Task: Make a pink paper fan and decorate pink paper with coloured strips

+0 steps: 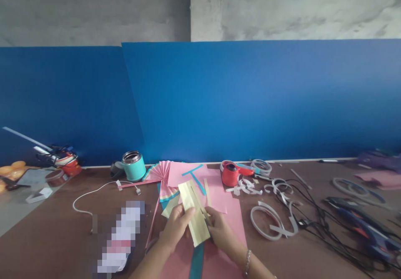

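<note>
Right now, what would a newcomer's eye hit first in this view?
Probably the big blue partition spanning the view behind the table. Next, at bottom centre, the pale yellow paper in the left hand, with the right hand close at its right edge, above pink sheets. Then the open turquoise container near the partition, left of the pleated pink fan.

The yellow strip [194, 218] in the left hand [179, 224] is looking like matt, creased paper. Beyond the hand, the pink sheets [188, 173] are showing a flat, matt, papery finish. Left of it, the turquoise container [134, 171] is wearing a smooth coat under a shiny metal rim. The surface [56, 237] around is showing smooth brown, its material unclear from here.
</note>
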Available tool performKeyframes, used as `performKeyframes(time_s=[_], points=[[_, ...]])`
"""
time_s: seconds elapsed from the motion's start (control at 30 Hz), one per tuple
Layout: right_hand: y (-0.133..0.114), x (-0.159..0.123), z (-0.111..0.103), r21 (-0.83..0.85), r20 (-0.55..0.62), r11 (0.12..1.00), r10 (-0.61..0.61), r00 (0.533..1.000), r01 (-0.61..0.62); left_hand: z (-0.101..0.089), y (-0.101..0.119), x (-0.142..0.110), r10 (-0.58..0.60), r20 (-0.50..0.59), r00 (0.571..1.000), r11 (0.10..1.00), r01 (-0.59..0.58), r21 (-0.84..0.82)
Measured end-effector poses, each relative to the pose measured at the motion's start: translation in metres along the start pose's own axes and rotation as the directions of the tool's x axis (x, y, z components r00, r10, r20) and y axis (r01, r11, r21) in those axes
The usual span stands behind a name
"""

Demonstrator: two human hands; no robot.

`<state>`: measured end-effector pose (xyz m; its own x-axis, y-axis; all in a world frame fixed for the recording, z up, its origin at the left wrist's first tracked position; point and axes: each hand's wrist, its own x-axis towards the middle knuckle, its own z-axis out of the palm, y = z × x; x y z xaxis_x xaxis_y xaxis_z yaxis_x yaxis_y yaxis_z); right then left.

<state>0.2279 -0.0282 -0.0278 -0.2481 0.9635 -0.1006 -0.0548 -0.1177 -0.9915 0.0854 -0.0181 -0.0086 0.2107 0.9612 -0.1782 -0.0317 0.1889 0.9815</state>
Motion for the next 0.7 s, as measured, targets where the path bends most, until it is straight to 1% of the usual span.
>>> performKeyframes(time_s=[0.1,0.23,0.47,0.7], points=[[-0.006,-0.002,0.001,-0.037,-0.015,0.999,-0.018,1.0,0.017,0.0,-0.002,0.0,-0.002,0.026,1.0,1.0,0.002,0.012],[-0.009,-0.003,0.002,-0.07,-0.077,0.998,-0.008,0.997,0.003,0.001,-0.002,-0.001,0.007,0.035,0.999,1.0,-0.008,0.025],[0.0,0.001,-0.001,0.017,-0.015,1.0,-0.001,1.0,0.001,0.001,-0.003,0.0,0.007,0.035,0.999,1.0,-0.008,0.013],[0.0,0.0,0.0,0.03,-0.046,1.0,0.007,0.999,-0.006,0.0,-0.013,0.004,0.032,0.089,0.995,0.999,-0.032,-0.001]])
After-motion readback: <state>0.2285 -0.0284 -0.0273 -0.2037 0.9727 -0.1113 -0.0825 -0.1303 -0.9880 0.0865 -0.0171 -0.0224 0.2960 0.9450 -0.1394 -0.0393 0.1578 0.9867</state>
